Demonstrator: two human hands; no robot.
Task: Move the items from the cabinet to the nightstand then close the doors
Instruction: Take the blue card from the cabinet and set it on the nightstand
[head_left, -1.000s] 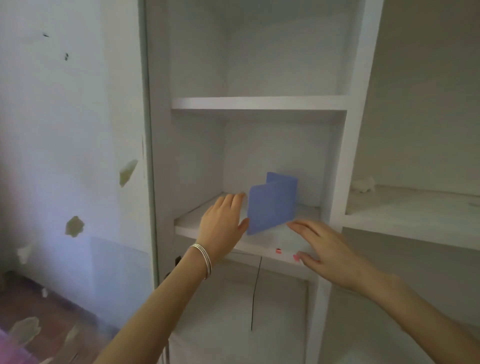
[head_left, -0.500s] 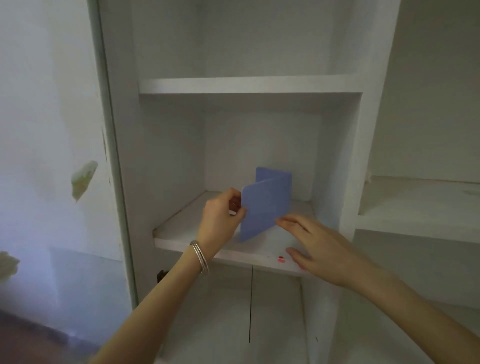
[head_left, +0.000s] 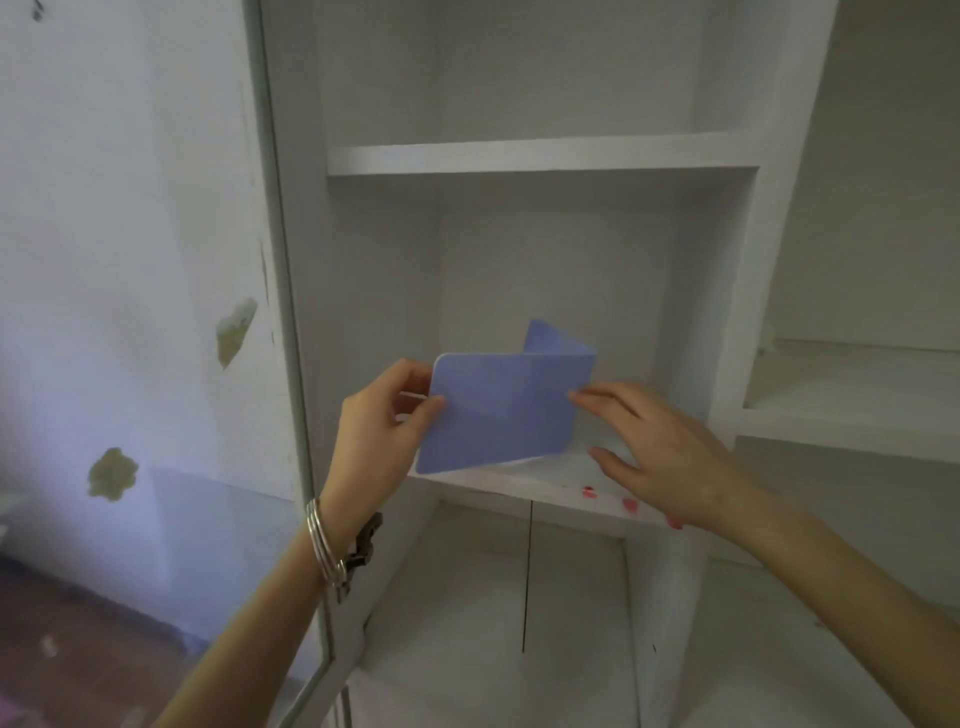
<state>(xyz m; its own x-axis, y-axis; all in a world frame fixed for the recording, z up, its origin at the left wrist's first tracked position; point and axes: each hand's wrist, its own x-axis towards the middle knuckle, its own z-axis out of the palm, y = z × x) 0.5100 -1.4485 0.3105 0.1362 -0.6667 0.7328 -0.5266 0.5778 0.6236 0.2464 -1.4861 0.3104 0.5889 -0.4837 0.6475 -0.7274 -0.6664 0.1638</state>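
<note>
Blue folded card (head_left: 501, 410): rounded corners, white edge, pinched by left hand (head_left: 382, 431).

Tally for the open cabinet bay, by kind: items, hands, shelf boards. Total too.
Blue folded card: 1
Hands: 2 (left hand pinching the card's left edge, right hand touching its right edge)
Shelf boards: 2 (upper shelf, lower shelf)
Total: 5

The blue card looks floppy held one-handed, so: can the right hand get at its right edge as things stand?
Probably yes. The right hand is open with fingertips at the blue card's right edge, nothing between them; the left hand pinches only its left edge.
</note>
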